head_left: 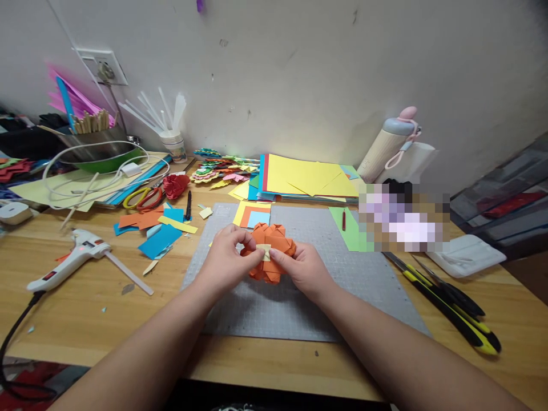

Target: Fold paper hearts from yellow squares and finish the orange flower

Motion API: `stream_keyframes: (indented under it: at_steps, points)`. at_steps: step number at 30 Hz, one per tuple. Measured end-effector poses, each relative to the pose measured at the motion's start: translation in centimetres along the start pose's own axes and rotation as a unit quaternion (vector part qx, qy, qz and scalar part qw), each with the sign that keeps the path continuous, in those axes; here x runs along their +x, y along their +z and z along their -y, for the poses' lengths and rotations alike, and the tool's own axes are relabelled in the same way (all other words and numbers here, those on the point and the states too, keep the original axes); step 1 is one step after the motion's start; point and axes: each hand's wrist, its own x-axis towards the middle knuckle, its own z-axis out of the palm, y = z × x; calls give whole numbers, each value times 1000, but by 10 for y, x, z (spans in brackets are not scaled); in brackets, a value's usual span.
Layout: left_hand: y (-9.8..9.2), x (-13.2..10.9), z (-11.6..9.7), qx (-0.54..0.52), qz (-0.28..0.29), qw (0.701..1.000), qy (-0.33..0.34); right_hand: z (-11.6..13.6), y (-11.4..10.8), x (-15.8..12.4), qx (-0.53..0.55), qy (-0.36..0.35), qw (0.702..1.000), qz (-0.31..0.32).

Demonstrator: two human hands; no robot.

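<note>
An orange folded-paper flower [270,237] is held just above the grey cutting mat [265,308] at the middle of the desk. My left hand [229,258] grips its left side, thumb and fingers closed on the paper. My right hand [299,267] holds its right side and pinches a small pale yellow paper piece [264,251] against the flower's front. Both forearms reach in from the bottom edge.
A white glue gun [71,261] with a glue stick lies at the left. Coloured paper scraps [160,228] and scissors [143,198] sit behind it. Stacked yellow sheets [308,178] lie at the back. Yellow-black cutters [449,302] and a white tray [466,255] lie at the right.
</note>
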Motion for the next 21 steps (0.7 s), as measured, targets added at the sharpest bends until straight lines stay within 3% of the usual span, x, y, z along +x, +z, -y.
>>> stream_keyframes:
  at_steps: [6, 10, 13, 16, 18, 21]
  points:
    - [1, 1, 2, -44, -6, 999, -11, 0, 0, 0, 17, 7, 1000, -22]
    - [1, 2, 6, -79, -43, 993, -72, -1, 0, 0, 5, -8, 1000, -23]
    - [1, 4, 11, -182, 65, 975, -112, -1, 0, -1, -4, -13, 1000, -19]
    - [1, 5, 14, -301, 159, 930, -139, 0, 1, -2, 7, -3, 1000, -17]
    - [1, 5, 14, -342, 168, 912, -151, 2, 2, -2, 18, 2, 1000, -20]
    - [1, 5, 11, -349, 158, 911, -154, 3, 3, -2, 23, 1, 1000, -21]
